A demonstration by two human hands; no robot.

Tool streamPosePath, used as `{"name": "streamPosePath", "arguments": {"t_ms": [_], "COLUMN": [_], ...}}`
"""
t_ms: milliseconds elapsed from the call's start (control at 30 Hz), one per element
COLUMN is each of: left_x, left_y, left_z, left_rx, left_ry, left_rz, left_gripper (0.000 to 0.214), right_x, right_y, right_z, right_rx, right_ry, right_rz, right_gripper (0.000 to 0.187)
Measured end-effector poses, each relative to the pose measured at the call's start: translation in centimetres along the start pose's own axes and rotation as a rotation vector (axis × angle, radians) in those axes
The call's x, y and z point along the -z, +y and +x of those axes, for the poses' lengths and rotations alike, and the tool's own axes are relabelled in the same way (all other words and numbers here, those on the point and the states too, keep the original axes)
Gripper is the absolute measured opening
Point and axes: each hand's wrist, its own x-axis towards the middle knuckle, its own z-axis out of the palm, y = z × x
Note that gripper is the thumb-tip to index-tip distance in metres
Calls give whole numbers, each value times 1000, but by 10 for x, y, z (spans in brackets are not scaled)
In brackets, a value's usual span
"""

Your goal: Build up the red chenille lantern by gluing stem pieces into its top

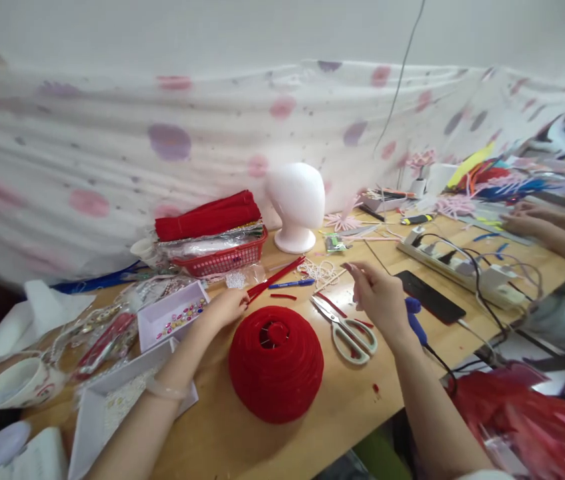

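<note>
My left hand (226, 308) reaches over the wooden table (342, 400) just behind a round red lantern (276, 363). Its fingers are closed on the near end of a thin bundle of red stems (277, 275) that lies on the table. My right hand (378, 298) is raised to the right of the lantern, above white-handled scissors (349, 330). Its fingertips are pinched together; what they hold, if anything, is too small to make out. A blue pen (292, 284) lies between the two hands.
A white foam head (297, 207) and a red basket (222, 259) piled with red material stand at the back. White trays (172, 313) of beads lie left. A black phone (429, 297), a blue tool (415, 319) and a power strip (462, 263) lie right, near another person's hands (537, 220).
</note>
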Motion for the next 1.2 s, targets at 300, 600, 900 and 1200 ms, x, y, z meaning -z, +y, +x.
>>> {"name": "streamPosePath", "arguments": {"t_ms": [300, 600, 900, 1200], "left_x": [-2, 27, 55, 32], "left_y": [0, 3, 68, 115], "left_z": [11, 4, -40, -90], "left_rx": [69, 37, -197, -352], "left_ry": [-140, -11, 318, 354], "left_rz": [199, 215, -109, -579], "left_gripper": [35, 37, 24, 15], "right_x": [-5, -35, 5, 14], "right_y": [5, 33, -1, -49], "right_z": [21, 22, -5, -58], "right_rx": [-47, -73, 179, 565], "right_ry": [-328, -713, -522, -435], "right_rz": [-461, -632, -355, -59], "right_gripper": [43, 36, 18, 11]}}
